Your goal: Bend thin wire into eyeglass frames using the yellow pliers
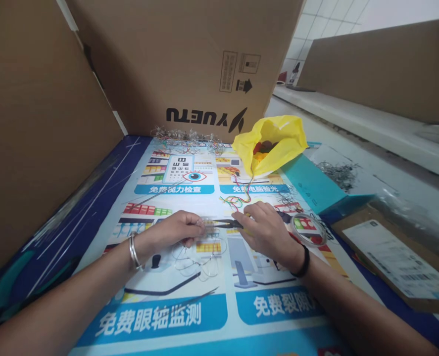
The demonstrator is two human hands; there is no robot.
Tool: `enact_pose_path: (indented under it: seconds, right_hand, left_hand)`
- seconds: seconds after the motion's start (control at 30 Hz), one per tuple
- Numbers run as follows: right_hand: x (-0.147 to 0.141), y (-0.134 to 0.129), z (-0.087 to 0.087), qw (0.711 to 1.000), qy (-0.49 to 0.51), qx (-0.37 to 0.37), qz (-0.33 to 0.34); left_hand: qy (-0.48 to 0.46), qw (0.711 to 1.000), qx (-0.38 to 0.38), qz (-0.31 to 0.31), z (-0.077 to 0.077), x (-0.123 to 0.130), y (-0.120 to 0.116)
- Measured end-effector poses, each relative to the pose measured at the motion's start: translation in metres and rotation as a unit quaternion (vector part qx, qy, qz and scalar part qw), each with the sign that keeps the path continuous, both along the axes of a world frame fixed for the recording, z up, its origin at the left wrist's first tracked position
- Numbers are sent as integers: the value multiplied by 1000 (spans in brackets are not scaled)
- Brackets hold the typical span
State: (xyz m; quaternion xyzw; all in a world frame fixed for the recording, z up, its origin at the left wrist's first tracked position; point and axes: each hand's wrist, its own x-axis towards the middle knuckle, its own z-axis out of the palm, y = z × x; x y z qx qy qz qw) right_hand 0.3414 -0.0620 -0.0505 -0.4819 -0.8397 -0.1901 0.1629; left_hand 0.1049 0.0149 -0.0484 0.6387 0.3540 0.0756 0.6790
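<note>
The left hand (185,228) pinches a thin wire (206,229) between thumb and fingertips, its fine loops trailing over the printed poster (219,316) below, while the right hand (267,232) has its fingers wrapped around needle-nose pliers (231,224). The pliers point left, their tips just beside the left fingertips; whether they bite the wire cannot be told. Beyond the right hand, a yellow plastic bag (291,154) lies open near multicolored cords (235,200).

This looks like a little craft workshop, but it could be in a home. There are pliers (226,224), a messy pile of wire (340,174), a poster (148,319) spread flat, a big box (189,59) and wall tiles (323,12).
</note>
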Motion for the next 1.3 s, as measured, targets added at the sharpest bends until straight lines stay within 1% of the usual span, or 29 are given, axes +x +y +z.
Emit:
enact_pose_path:
  seconds: [0.2, 0.37, 0.47, 0.63, 0.93, 1.07, 1.3]
  right_hand:
    - [-3, -2, 0, 1000, -14, 5, 19]
    - [-10, -5, 4, 998, -65, -20, 16]
    - [-15, -7, 6, 996, -79, -28, 2]
    - [-17, -9, 6, 996, -77, -37, -11]
    - [-17, -8, 5, 994, -102, -29, -6]
    - [-17, -9, 5, 995, -98, -26, -3]
    - [-18, -11, 6, 995, -97, -21, -4]
  left_hand:
    - [7, 1000, 1, 4, 0, 0, 0]
    - [5, 1000, 6, -4, 2, 2, -2]
    - [10, 1000, 10, 3, 3, 2, -3]
    - [27, 999, 19, 0, 3, 3, -4]
    - [-21, 1000, -13, -17, 1, 1, -3]
    - [-25, 999, -17, -15, 0, 1, -2]
    - [-10, 1000, -6, -14, 3, 2, -4]
